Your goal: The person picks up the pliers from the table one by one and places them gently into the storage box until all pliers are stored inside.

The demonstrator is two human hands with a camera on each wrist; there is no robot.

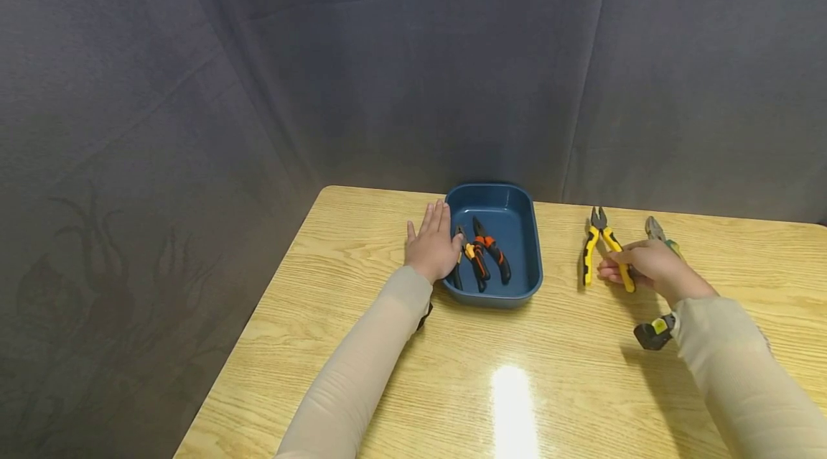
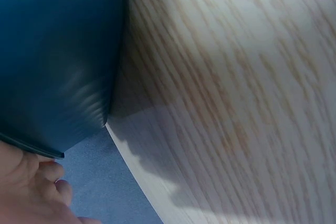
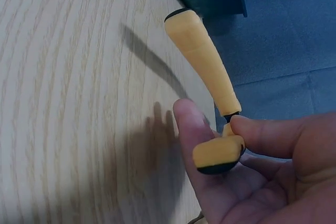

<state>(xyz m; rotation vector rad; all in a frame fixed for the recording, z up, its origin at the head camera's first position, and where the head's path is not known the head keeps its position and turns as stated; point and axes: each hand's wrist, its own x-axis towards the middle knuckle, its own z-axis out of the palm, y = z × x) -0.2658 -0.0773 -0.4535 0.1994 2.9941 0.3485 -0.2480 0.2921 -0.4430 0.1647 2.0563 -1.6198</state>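
Right hand [image 1: 655, 266] pinching yellow pliers [image 1: 590, 254] between thumb and fingers, left hand [image 1: 433, 247], fingers straight, blue tray [image 1: 528, 252] beneath its thumb

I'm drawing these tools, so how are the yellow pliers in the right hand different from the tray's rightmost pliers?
The right hand holds the yellow pliers, while the rightmost pliers lie in the blue tray. The yellow pliers' handles are mostly yellow; the rightmost pliers' are black and orange. Both have dark jaws.

High head view facing forward and down over a wood-grain table [image 1: 452, 351], close left-wrist view, blue tub [image 2: 58, 51] upper left, close right-wrist view, same tub at top
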